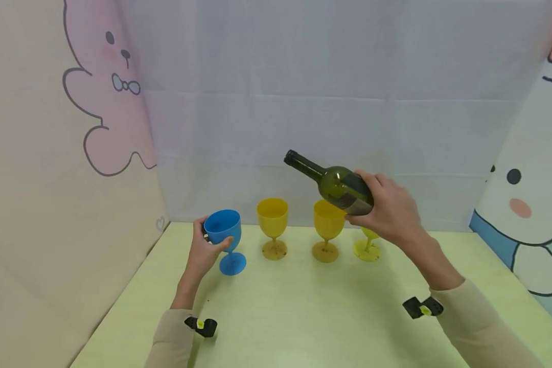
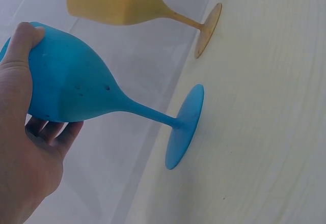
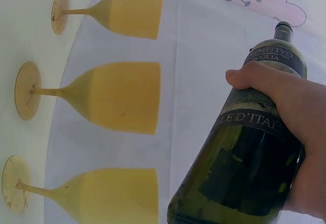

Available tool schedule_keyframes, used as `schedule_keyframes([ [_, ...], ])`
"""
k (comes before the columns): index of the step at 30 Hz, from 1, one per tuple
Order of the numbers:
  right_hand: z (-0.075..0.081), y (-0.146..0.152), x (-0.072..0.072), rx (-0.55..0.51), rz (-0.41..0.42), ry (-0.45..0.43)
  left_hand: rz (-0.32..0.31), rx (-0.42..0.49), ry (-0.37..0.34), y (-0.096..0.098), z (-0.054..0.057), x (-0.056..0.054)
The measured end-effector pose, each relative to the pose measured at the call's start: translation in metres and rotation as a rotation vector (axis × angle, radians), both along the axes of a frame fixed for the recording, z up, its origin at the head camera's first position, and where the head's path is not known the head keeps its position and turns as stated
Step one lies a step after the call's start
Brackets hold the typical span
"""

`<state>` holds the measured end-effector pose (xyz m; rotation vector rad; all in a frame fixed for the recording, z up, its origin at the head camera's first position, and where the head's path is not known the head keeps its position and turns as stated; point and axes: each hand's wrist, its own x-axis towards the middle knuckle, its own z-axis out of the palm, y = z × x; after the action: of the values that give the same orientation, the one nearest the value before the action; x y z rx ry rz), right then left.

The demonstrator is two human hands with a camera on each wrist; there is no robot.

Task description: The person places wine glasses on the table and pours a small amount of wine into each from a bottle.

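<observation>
My left hand grips the bowl of a blue goblet, thumb on the near side and fingers round the back. In the left wrist view the goblet's foot is close over the table, and the goblet leans slightly. My right hand holds a green glass wine bottle round its labelled body. The bottle is tilted, its neck pointing up and to the left, above the yellow goblets. Dark labels with white lettering show in the right wrist view.
Two amber-yellow goblets, one left and one in the middle, stand upright along the table's back. A lighter yellow goblet stands at right, partly hidden by my right hand. Behind the table hangs a white cloth; patterned walls flank it.
</observation>
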<state>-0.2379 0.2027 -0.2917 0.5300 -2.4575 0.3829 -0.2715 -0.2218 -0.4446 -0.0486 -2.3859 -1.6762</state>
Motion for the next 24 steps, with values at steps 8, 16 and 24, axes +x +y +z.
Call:
schedule_keyframes([
  [8,-0.005,0.022,0.005,-0.124,0.003,-0.028,0.004,-0.003,0.001,0.000,0.003,-0.001],
  [16,-0.017,0.040,0.009,-0.265,-0.008,-0.073,0.005,-0.005,0.005,-0.001,0.002,-0.002],
  [24,-0.031,0.060,0.013,-0.362,-0.045,-0.113,0.006,0.000,0.004,0.001,0.000,0.001],
])
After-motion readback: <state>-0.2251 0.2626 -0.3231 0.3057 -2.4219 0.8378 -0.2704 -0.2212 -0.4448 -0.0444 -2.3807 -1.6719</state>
